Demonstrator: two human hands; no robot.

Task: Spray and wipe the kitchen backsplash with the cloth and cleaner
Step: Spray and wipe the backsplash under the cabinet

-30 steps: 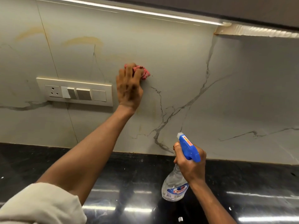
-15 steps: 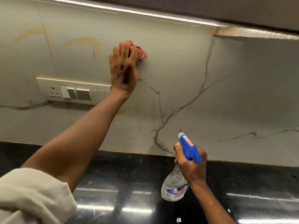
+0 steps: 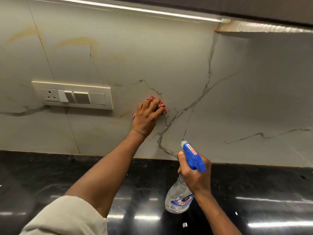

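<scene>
A pale, grey-veined backsplash runs under a lit cabinet edge, above a glossy black countertop. I have my left hand pressing the bunched pink cloth against the wall, just right of the switch plate. The fingers bend over the wad and grasp it. Cloth pokes out past the fingertips at the upper right, and a scrap shows by the heel of the palm.

My right hand is wrapped round the neck of the spray bottle, held over the countertop with its nozzle toward the wall.

To wipe well, I judge I need firm, even pressure and overlapping passes. I should go over the yellowish marks beside the plate and keep the damp cloth off the socket.
</scene>
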